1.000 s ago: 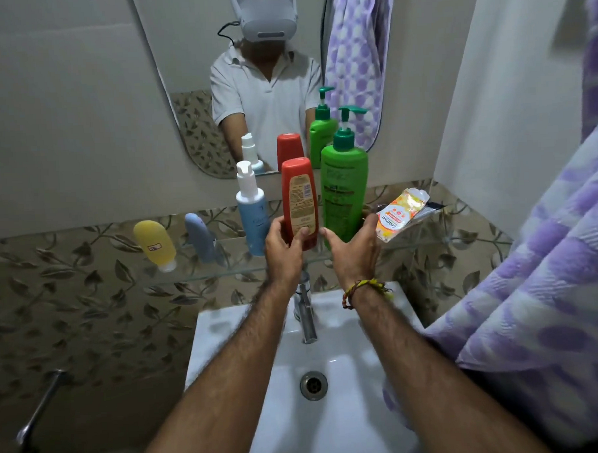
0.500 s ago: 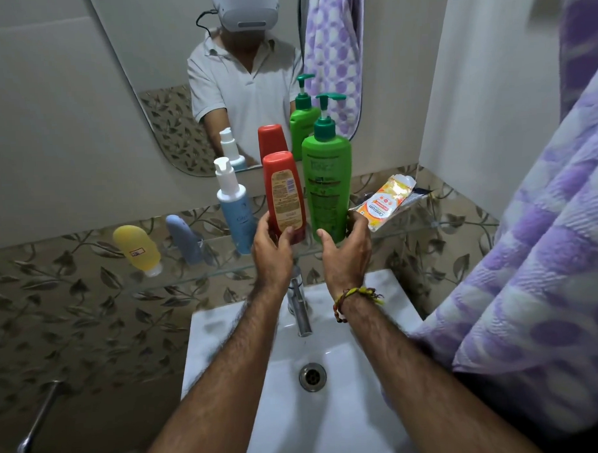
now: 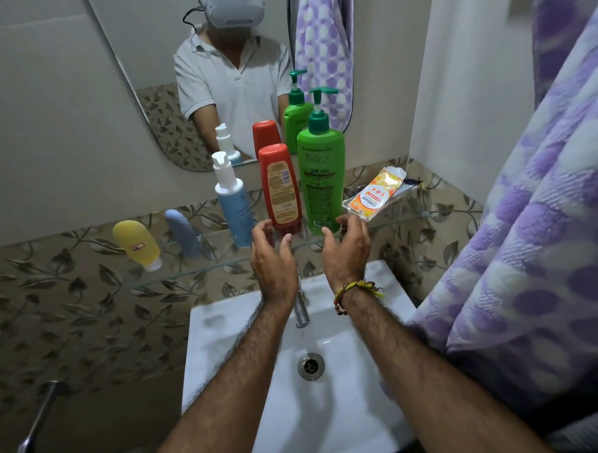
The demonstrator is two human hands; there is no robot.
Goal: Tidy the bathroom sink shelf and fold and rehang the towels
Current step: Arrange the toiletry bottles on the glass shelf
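1. Both bare forearms reach forward over the sink (image 3: pixel 226 318), nearly parallel.
2. The left hand (image 3: pixel 270 258) hangs above the sink's back edge, fingers loosely curled, thumb apart, holding nothing.
3. The right hand (image 3: pixel 346 246), just beside it, is likewise relaxed and empty; a braided thread band circles its wrist.
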